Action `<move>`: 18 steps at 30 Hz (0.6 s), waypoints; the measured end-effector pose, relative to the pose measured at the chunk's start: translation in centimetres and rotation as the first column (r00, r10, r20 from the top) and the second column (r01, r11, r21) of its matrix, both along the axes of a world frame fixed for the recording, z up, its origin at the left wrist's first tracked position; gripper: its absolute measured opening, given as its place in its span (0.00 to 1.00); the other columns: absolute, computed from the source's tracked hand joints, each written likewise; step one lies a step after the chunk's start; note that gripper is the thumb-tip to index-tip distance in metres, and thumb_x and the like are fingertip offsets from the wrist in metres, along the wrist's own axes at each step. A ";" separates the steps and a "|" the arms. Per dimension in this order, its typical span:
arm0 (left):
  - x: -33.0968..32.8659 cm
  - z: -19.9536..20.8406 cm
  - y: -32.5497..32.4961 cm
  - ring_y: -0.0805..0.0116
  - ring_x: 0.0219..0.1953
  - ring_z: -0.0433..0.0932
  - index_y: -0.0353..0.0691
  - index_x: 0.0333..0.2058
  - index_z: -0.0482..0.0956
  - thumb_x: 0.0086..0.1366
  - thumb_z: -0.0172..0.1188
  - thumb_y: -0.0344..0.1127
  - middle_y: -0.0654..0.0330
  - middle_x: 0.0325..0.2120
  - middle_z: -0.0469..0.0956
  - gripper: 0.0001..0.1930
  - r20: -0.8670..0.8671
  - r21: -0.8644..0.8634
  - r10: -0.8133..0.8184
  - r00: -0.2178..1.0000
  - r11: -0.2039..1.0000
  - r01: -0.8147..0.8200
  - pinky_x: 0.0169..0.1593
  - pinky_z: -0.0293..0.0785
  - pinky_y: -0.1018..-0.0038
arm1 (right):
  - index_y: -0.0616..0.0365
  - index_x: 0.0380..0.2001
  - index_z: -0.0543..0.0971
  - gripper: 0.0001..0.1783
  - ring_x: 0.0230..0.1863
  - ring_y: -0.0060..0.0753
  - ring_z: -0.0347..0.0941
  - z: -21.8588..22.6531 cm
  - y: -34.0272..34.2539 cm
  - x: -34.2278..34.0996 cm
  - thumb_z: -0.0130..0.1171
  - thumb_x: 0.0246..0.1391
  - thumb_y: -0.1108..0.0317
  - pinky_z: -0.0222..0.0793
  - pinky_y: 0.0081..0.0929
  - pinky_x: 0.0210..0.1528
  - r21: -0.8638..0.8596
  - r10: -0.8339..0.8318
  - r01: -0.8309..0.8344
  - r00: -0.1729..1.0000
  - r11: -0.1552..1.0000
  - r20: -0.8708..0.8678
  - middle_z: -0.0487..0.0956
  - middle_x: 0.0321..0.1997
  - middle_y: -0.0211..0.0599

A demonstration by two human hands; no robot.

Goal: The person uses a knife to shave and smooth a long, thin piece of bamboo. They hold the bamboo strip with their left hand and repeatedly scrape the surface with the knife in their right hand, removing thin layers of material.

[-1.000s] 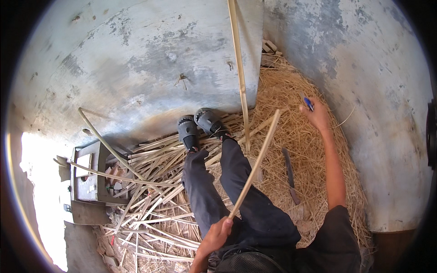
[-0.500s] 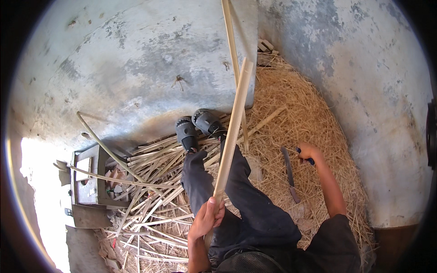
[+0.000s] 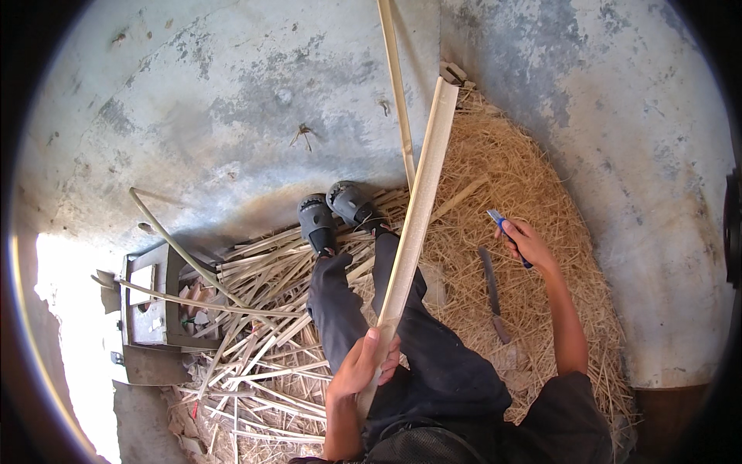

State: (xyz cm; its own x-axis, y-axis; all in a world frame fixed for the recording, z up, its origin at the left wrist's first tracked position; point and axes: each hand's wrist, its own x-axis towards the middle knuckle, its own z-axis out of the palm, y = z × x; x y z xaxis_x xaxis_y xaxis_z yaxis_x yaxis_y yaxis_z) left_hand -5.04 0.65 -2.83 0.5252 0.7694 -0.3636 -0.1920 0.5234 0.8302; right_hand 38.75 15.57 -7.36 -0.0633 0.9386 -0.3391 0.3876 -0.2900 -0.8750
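Observation:
My left hand [image 3: 365, 363] is closed round the lower end of a long split bamboo strip [image 3: 417, 209], which slants up and away over my legs. Its wide, pale inner face shows. In my right hand [image 3: 529, 243] is a blue utility knife [image 3: 508, 230], the blade pointing up and left, apart from the bamboo. On the straw below that hand lies a long knife [image 3: 490, 286] with a dark blade and a brown handle.
Straw-like shavings [image 3: 533, 178] heap along the right wall. Cut bamboo strips [image 3: 263, 371] cover the ground at left, beside a grey box [image 3: 158, 309]. Another bamboo pole [image 3: 396, 85] leans on the far wall [image 3: 255, 93]. My shoes [image 3: 317, 220] rest near that wall.
The bamboo strip's far end has swung right, and its inner face has turned more into view. My right hand has lifted slightly away from me, and the utility knife's blade now shows.

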 end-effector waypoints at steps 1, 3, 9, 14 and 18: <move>0.2 0.2 0.2 0.75 0.21 0.65 0.38 0.40 0.69 0.85 0.29 0.65 0.65 0.24 0.66 0.34 0.023 -0.002 -0.008 1.000 1.000 0.008 0.25 0.66 0.77 | 0.59 0.47 0.83 0.26 0.22 0.19 0.65 1.0 -0.4 -1.2 0.43 0.83 0.49 0.67 0.25 0.27 0.021 -0.005 0.009 0.984 1.000 -0.181 0.72 0.27 0.24; 0.5 0.6 0.5 0.74 0.21 0.67 0.38 0.39 0.69 0.84 0.29 0.66 0.64 0.24 0.67 0.35 0.066 -0.008 -0.015 0.998 1.000 0.016 0.25 0.68 0.77 | 0.59 0.49 0.83 0.27 0.23 0.16 0.65 3.8 -1.9 -4.4 0.43 0.83 0.48 0.66 0.22 0.29 0.092 0.013 0.017 0.947 0.996 -0.321 0.71 0.27 0.22; 1.7 1.2 1.4 0.73 0.22 0.72 0.38 0.39 0.69 0.84 0.29 0.67 0.63 0.24 0.69 0.35 0.139 0.083 -0.049 0.989 0.996 0.037 0.26 0.70 0.78 | 0.60 0.53 0.84 0.27 0.28 0.15 0.67 7.4 -5.4 -9.5 0.50 0.80 0.46 0.65 0.19 0.34 0.275 0.227 -0.099 0.841 0.957 -0.490 0.76 0.33 0.23; 2.7 3.0 1.5 0.74 0.23 0.76 0.35 0.41 0.70 0.86 0.31 0.61 0.62 0.26 0.72 0.33 -0.031 0.178 0.015 0.999 0.984 -0.009 0.26 0.69 0.79 | 0.58 0.48 0.87 0.20 0.30 0.23 0.76 10.2 -8.3 -13.9 0.69 0.68 0.52 0.71 0.24 0.35 0.660 0.266 -0.169 0.963 0.732 -0.049 0.83 0.37 0.32; 3.4 4.3 1.2 0.76 0.22 0.74 0.33 0.42 0.72 0.88 0.34 0.55 0.63 0.26 0.72 0.29 -0.155 0.255 0.101 0.983 0.965 -0.059 0.26 0.69 0.77 | 0.54 0.46 0.89 0.18 0.30 0.33 0.81 11.6 -9.9 -16.2 0.77 0.59 0.55 0.75 0.29 0.32 0.757 0.179 -0.287 0.958 0.587 0.224 0.83 0.33 0.35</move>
